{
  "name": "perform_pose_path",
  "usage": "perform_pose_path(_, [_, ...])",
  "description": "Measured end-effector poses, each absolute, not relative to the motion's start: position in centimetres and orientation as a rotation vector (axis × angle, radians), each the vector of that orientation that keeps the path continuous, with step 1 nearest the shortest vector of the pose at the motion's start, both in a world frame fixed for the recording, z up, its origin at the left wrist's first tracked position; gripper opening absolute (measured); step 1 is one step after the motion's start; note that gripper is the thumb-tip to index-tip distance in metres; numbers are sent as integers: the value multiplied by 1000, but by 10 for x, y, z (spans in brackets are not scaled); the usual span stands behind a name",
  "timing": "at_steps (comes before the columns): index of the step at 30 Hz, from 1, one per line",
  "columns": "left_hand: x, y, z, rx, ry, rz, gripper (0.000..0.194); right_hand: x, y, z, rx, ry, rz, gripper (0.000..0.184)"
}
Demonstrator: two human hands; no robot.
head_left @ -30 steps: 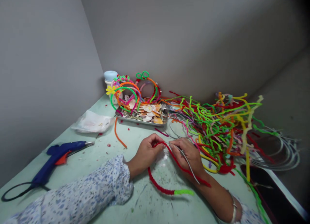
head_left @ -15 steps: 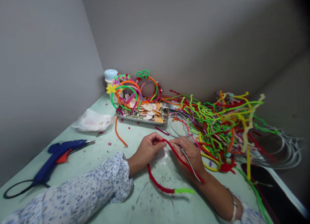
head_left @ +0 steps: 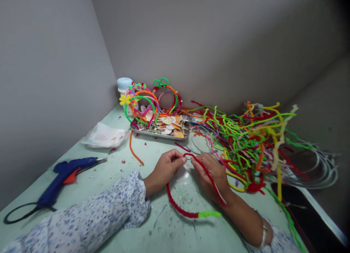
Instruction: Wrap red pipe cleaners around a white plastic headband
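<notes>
My left hand (head_left: 167,170) pinches a red pipe cleaner (head_left: 179,209) between thumb and fingertips. Below that hand, a red-covered length curves down across the table to a bright green fuzzy end (head_left: 210,214). My right hand (head_left: 212,175) is closed on a thin grey wire, which shows in the small gap between my fingertips. The free part of the red pipe cleaner arches up from my left fingertips and lies over the back of my right hand, alongside the wire, toward the wrist.
A blue glue gun (head_left: 58,180) lies at the left, near a plastic packet (head_left: 105,135). Behind stands a metal tray (head_left: 164,137) of shells with pipe-cleaner headbands. A tangled pile of pipe cleaners (head_left: 243,136), coiled wire (head_left: 325,172) and a dark phone-like object (head_left: 308,216) occupy the right.
The free red strand has shifted up and across the back of my right hand, covering more of the wire. My left hand has hardly moved.
</notes>
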State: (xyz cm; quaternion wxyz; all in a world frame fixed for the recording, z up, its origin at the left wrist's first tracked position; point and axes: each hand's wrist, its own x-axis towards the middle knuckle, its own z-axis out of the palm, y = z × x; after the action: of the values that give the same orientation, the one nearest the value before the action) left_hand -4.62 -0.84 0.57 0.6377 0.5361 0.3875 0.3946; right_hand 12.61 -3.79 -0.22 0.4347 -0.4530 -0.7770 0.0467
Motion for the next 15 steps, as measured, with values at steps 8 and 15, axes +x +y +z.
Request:
perform_pose_path(8, [-46,-7,3,1196,888,909,17,124,-41,-3,-1122,-1943,44,11])
perform_pose_path(15, [-46,-5,4,1116,898,876,15,124,-41,-4,-1086,-1963,18,14])
